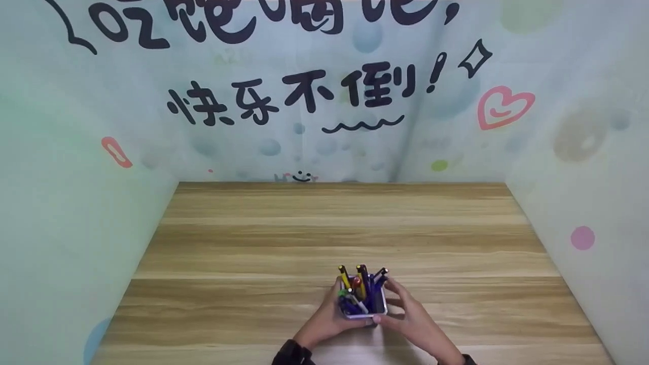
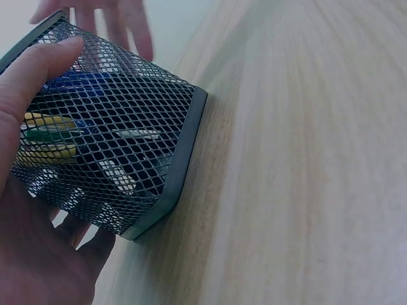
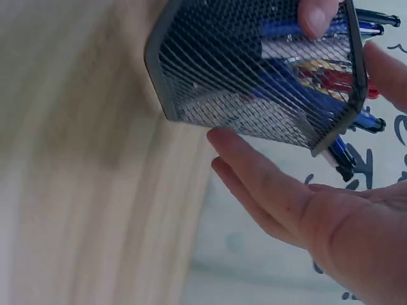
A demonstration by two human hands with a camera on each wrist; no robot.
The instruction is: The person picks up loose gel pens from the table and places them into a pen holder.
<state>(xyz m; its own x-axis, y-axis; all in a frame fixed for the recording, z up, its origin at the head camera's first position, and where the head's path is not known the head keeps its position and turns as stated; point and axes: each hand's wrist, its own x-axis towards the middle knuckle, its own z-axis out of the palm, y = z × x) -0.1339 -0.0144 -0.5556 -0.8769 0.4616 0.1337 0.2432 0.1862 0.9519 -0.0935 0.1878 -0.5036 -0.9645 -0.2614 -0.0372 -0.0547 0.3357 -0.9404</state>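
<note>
A black mesh pen holder (image 2: 146, 101) with a square rim is full of pens, close over the wooden table in both wrist views. My left hand (image 1: 324, 319) grips it from the left, its thumb (image 2: 51, 60) across one mesh side and its fingers partly hidden behind. On the other side is my right hand (image 1: 418, 317), with extended fingers (image 3: 254, 181) right at the mesh and the thumb (image 3: 388, 73) near the rim. Yellow-and-black pens (image 1: 344, 276), blue pens (image 3: 365, 121) and a red pen (image 3: 340, 82) stick up from the holder.
The wood-grain table (image 1: 324, 228) spreads around the hands. A pale printed backdrop (image 1: 304, 147) with black lettering rises at its back edge, and similar panels (image 1: 76, 203) flank the left and right sides.
</note>
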